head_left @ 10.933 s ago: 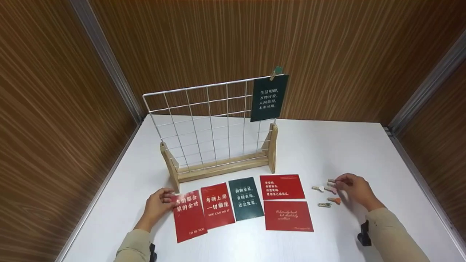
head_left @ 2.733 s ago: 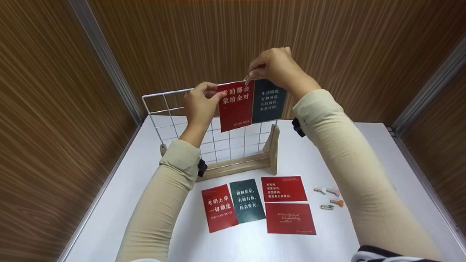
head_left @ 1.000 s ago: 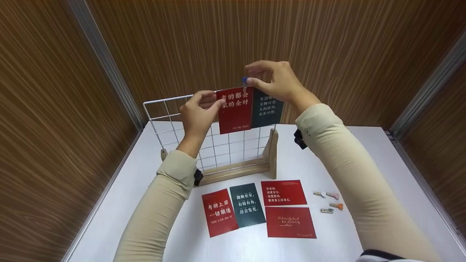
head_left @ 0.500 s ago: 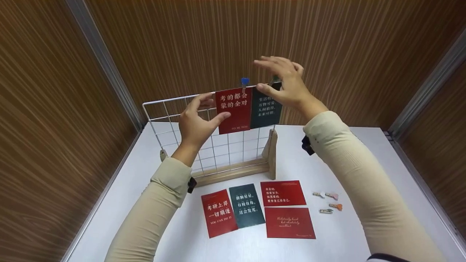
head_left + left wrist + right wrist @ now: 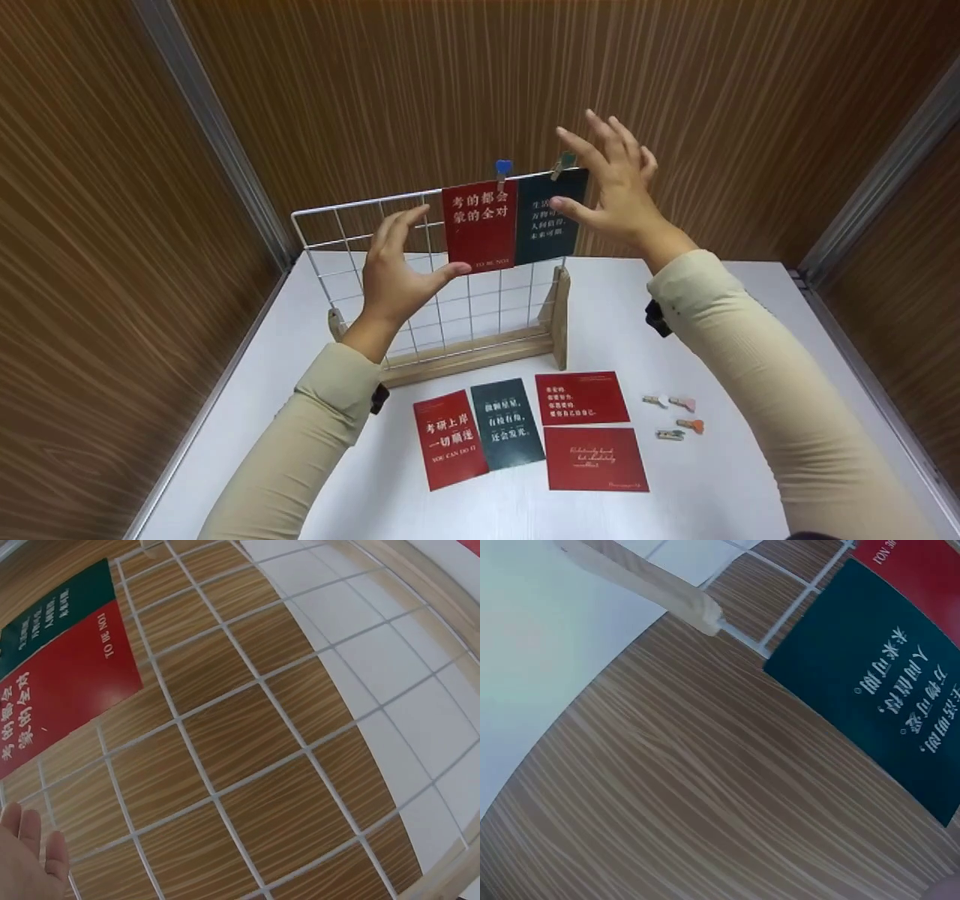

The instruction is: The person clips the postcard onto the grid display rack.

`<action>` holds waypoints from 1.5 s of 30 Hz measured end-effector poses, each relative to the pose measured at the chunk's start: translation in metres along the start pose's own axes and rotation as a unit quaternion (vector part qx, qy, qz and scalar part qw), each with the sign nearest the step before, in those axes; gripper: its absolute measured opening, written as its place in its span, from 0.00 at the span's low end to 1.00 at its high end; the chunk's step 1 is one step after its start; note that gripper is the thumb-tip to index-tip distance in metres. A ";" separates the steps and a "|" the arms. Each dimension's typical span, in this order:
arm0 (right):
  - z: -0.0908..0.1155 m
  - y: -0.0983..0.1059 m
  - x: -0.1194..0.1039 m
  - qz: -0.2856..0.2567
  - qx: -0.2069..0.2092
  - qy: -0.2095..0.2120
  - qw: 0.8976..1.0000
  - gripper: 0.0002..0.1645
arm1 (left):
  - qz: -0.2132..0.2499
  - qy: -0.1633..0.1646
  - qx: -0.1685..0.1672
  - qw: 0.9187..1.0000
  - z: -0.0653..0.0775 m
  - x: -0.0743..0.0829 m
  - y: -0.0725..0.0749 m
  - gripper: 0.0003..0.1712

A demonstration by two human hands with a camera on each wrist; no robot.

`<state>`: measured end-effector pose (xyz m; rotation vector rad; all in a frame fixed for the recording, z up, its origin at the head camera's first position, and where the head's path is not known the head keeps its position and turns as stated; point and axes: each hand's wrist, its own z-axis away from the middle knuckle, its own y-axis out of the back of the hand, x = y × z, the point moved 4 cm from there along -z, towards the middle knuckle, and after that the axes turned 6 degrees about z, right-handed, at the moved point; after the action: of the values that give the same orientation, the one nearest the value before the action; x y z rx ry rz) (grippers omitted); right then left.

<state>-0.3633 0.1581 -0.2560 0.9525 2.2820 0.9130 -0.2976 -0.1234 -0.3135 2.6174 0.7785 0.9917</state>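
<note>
A red card [image 5: 480, 240] hangs from the top wire of a white grid rack [image 5: 360, 225], held by a clothespin with a blue heart [image 5: 503, 168]. Beside it on the right hangs a dark green card [image 5: 540, 244] under a clothespin with a green top [image 5: 564, 162]. My left hand [image 5: 397, 277] is spread at the red card's left side, its thumb in front of the lower corner. With fingers spread, my right hand [image 5: 619, 187] is at the green card's right side, thumb in front of it. Neither hand holds anything.
On the white table [image 5: 720, 315] lie a red card [image 5: 450, 442], a green card [image 5: 508, 424] and two wide red cards [image 5: 583, 397]. Several clothespins [image 5: 690, 426] lie to their right. The rack has a wooden base [image 5: 472, 356]. Wood-patterned walls [image 5: 420, 75] enclose the table.
The red card went from the table to the rack, where the blue-heart clothespin now holds it. Both hands have let go and opened; the left moved down, the right moved off to the right.
</note>
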 end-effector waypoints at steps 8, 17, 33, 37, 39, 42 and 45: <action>0.017 -0.002 0.014 0.005 0.008 -0.016 1.000 0.48 | 0.012 0.004 -0.010 1.000 0.017 -0.009 0.003 0.50; 0.043 -0.011 0.030 0.006 0.031 -0.023 0.999 0.48 | 0.032 0.019 -0.015 0.999 0.048 -0.026 0.008 0.49; 0.105 -0.041 0.071 0.000 -0.015 -0.091 0.996 0.48 | 0.033 0.087 -0.038 0.995 0.109 -0.061 0.003 0.50; 0.120 -0.047 0.080 -0.008 -0.023 -0.103 0.994 0.48 | 0.035 0.103 -0.040 0.993 0.120 -0.067 0.000 0.49; 0.128 -0.050 0.084 -0.010 -0.028 -0.111 0.993 0.48 | 0.035 0.110 -0.044 0.992 0.126 -0.069 -0.002 0.49; 0.140 -0.054 0.089 -0.014 -0.037 -0.122 0.992 0.48 | 0.036 0.119 -0.050 0.991 0.135 -0.073 -0.005 0.48; 0.152 -0.057 0.095 -0.014 -0.047 -0.135 0.990 0.47 | 0.036 0.128 -0.059 0.989 0.145 -0.078 -0.009 0.48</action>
<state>-0.3477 0.2585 -0.4149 0.9382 2.0026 0.8178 -0.2538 -0.1635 -0.4672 2.4621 0.6600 1.3702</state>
